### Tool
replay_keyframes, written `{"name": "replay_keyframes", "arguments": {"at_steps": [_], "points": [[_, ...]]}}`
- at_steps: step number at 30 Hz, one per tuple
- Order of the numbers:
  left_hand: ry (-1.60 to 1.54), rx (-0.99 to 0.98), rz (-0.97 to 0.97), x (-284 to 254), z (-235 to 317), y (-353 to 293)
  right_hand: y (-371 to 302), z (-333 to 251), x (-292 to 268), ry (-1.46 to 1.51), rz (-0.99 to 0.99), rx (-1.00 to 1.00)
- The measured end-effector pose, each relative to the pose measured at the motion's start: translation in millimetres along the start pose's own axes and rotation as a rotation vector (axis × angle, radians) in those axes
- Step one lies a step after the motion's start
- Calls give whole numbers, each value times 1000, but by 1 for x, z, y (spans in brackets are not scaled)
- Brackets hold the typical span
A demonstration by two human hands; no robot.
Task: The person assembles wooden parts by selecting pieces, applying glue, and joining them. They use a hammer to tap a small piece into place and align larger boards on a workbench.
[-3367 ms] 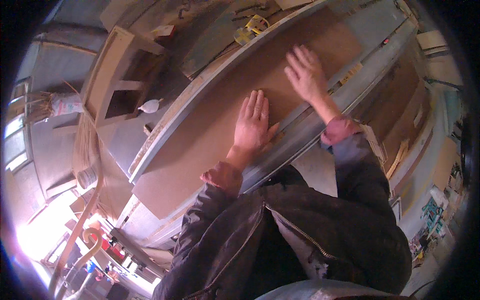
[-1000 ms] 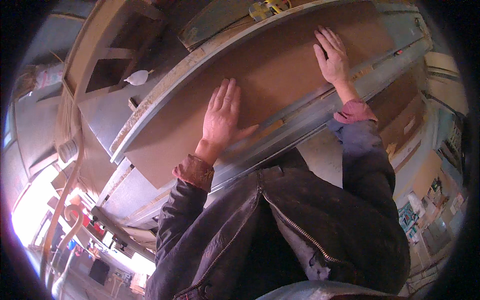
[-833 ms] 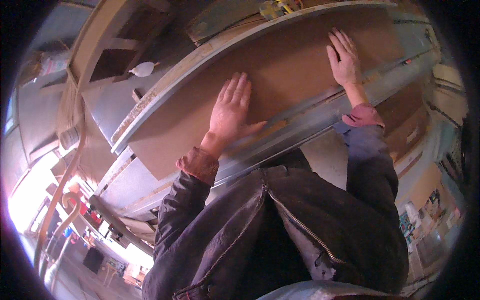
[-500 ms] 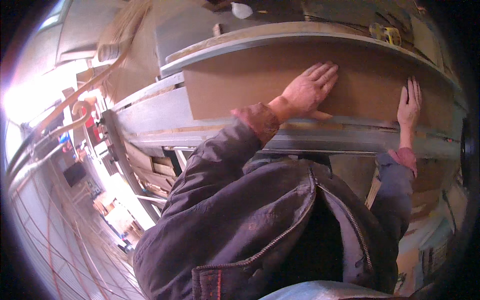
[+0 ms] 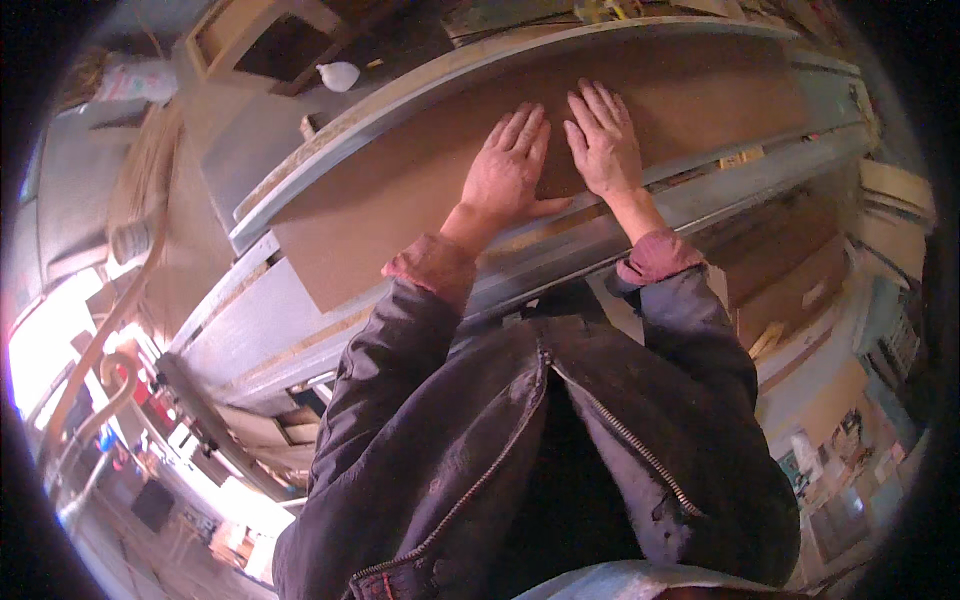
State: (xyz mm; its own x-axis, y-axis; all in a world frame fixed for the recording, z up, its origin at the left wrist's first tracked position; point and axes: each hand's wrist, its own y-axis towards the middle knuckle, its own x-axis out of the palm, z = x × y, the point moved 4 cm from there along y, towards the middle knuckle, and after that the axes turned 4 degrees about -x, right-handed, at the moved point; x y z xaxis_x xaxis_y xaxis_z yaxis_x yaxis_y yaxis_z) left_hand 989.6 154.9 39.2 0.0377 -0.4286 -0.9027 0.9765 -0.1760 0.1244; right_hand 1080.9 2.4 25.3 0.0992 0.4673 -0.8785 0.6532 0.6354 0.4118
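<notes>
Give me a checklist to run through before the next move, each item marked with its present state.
1. Left hand laid open on the brown board: ok.
2. Right hand laid open on the board, free of tools: ok.
3. Board lying alongside the long strip at its far edge: ok.
4. Board's far edge touching that strip all along: cannot tell.
5. White bulb-shaped thing off the board: ok, beyond the strip.
6. Jacket fastened: not ok, it hangs open.
</notes>
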Motion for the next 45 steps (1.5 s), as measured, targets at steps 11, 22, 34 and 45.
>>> {"name": "replay_keyframes", "arguments": {"at_steps": [11,22,34,45], "points": [[-15,-166,-163,-57,-52,-82,5,0,-9,26,-44,47],[11,-100,-106,-53,-78,-114,5,16,-10,47,-15,60],[-6,-95,-121,-39,-58,-79,8,57,-24,41,-5,47],[-30,-104,-138,-27,-36,-42,4,102,-32,18,-23,61]]}}
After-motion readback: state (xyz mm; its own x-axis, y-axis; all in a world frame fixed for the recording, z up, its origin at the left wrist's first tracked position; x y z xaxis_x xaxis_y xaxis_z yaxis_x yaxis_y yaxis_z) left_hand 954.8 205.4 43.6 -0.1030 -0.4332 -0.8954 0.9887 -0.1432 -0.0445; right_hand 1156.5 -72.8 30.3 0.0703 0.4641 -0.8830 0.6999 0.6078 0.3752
